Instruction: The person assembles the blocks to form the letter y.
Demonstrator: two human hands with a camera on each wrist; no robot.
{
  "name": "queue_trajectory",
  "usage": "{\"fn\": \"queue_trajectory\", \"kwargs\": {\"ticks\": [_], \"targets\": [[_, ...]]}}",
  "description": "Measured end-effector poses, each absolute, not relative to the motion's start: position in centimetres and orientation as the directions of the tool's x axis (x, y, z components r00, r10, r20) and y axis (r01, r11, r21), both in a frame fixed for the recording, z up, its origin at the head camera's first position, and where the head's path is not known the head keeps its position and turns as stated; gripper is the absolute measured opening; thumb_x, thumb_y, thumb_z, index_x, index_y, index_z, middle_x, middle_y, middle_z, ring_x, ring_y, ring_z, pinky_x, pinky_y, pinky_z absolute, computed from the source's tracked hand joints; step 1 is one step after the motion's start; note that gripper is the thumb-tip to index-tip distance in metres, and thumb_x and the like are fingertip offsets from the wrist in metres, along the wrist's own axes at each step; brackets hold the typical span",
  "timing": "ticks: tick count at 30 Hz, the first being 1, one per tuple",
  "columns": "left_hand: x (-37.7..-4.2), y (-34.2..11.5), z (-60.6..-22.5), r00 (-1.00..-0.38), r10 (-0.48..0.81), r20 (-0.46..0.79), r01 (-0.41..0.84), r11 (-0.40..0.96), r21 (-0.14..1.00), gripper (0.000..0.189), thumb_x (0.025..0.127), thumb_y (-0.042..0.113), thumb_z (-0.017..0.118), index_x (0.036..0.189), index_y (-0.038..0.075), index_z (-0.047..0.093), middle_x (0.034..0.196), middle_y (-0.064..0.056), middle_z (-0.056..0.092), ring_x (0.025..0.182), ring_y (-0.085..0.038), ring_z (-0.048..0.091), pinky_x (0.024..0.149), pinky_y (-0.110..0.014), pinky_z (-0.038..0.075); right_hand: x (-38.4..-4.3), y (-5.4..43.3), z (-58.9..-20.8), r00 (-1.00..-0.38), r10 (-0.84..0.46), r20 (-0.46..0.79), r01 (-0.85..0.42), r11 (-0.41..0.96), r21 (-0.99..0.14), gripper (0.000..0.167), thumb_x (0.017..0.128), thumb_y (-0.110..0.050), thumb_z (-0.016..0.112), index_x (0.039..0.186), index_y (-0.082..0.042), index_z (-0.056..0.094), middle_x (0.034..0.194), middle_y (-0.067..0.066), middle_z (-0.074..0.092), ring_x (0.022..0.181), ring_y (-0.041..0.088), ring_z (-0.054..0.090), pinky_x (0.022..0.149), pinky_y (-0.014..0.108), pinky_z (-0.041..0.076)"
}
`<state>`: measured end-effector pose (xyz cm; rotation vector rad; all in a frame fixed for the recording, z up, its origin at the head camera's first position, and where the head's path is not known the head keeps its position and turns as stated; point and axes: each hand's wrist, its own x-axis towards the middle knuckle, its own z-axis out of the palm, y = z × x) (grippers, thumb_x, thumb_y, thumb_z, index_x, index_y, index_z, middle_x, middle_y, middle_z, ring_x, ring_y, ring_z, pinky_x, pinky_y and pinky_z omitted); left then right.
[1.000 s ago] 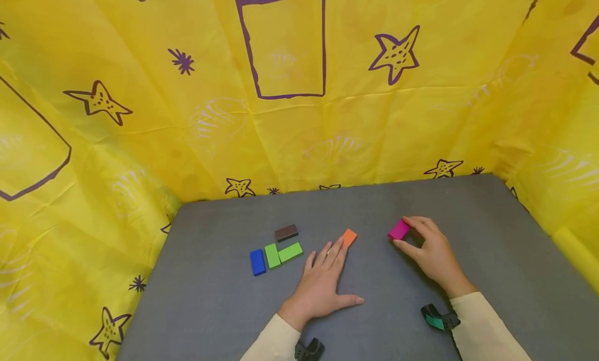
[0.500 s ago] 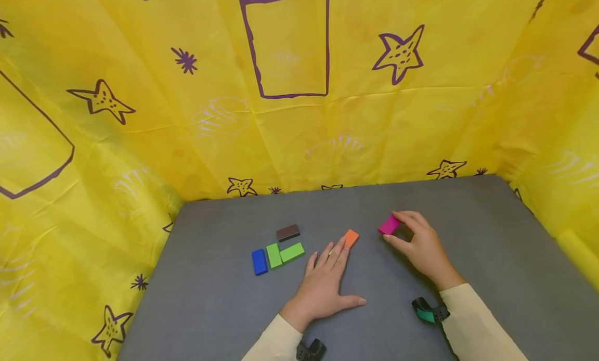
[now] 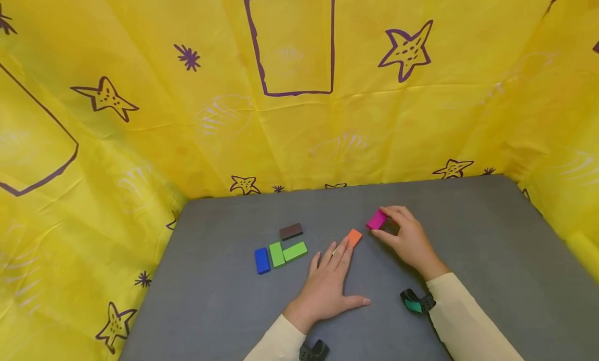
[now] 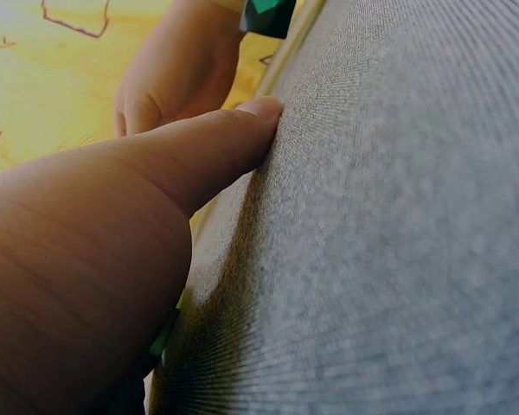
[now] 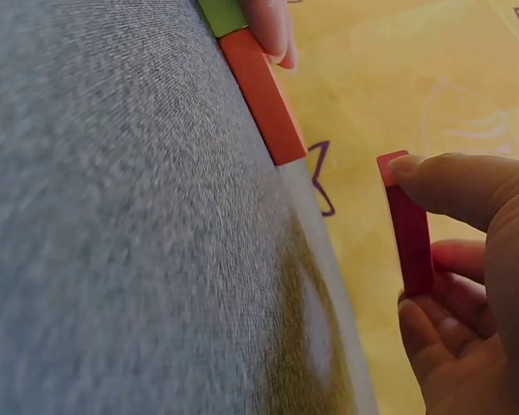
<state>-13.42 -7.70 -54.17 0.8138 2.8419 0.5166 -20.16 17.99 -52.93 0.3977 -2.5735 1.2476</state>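
Note:
My left hand (image 3: 325, 288) lies flat on the table, fingers straight, its fingertips on the near end of an orange block (image 3: 354, 238). A green block (image 5: 223, 15) meets the end of the orange one in the right wrist view; the left fingers mostly hide it in the head view. My right hand (image 3: 408, 241) pinches a magenta block (image 3: 376, 220) between thumb and fingers, to the right of the orange block and a little farther back. In the right wrist view, the magenta block (image 5: 410, 226) is raised off the grey surface, apart from the orange block (image 5: 264, 97).
Left of the left hand lie a blue block (image 3: 262, 260), an upright-set green block (image 3: 277, 255), another green block (image 3: 296, 252) touching it, and a dark brown block (image 3: 291, 231). A yellow patterned cloth (image 3: 299, 127) walls in the grey table (image 3: 210, 309) behind and at the sides.
My right hand has carried the magenta block leftward, closer to the orange block. The left hand keeps its place on the blocks while the head view shifts slightly.

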Motion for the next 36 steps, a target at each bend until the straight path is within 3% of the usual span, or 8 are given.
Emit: {"fn": "queue_trajectory", "kwargs": {"ticks": [23, 31, 36], "targets": [[-13.5, -7.2, -54.3, -0.843, 0.534, -0.064, 0.477, 0.797, 0.37, 0.119, 0.091, 0.083, 0.066, 0.176, 0.016, 0.017, 0.182, 0.008, -0.003, 0.166, -0.024, 0.005, 0.125, -0.066, 0.016, -23.2, 17.0, -55.3, -0.948, -0.198, 0.25, -0.318, 0.606, -0.729, 0.061, 0.095, -0.014, 0.088, 0.145, 0.009, 0.063, 0.139, 0.024, 0.06, 0.129, 0.044, 0.056, 0.111, 0.063, 0.043], [-13.5, -7.5, -54.3, -0.844, 0.534, -0.05, 0.476, 0.788, 0.39, 0.117, 0.092, 0.08, 0.069, 0.175, 0.014, 0.02, 0.182, 0.005, 0.002, 0.165, -0.026, 0.008, 0.124, -0.067, 0.017, -23.2, 17.1, -55.9, -0.939, -0.174, 0.296, -0.343, 0.541, -0.768, 0.04, 0.105, -0.003, 0.073, 0.143, 0.005, 0.066, 0.139, 0.02, 0.062, 0.128, 0.04, 0.06, 0.109, 0.06, 0.047], [-13.5, -7.5, -54.3, -0.848, 0.525, -0.069, 0.463, 0.798, 0.386, 0.118, 0.091, 0.081, 0.068, 0.176, 0.015, 0.019, 0.182, 0.007, -0.001, 0.166, -0.024, 0.005, 0.125, -0.066, 0.015, -23.2, 16.9, -56.1, -0.935, -0.171, 0.31, -0.352, 0.541, -0.764, 0.04, 0.102, 0.0, 0.075, 0.141, 0.005, 0.068, 0.137, 0.02, 0.064, 0.125, 0.04, 0.06, 0.108, 0.06, 0.048]]}}
